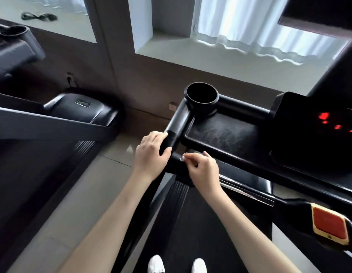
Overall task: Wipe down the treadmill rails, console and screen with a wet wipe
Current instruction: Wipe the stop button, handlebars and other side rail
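Observation:
My left hand (pixel 151 152) grips the black left rail (pixel 176 123) of the treadmill, just below its grey upper section. Beside it, my right hand (pixel 202 170) pinches a small white wet wipe (pixel 182 157) against the crossbar at the console's near edge. The console tray (pixel 220 134) is black, with a round cup holder (pixel 202 94) at its far left corner. The screen (pixel 316 123) at the right shows red lit digits. Most of the wipe is hidden under my fingers.
A red stop button (pixel 328 223) with a gold rim sits at the lower right. A second treadmill (pixel 72 111) stands to the left across a strip of tiled floor (pixel 82 194). My white shoes (pixel 157 265) stand on the belt. White curtains (pixel 249 32) hang ahead.

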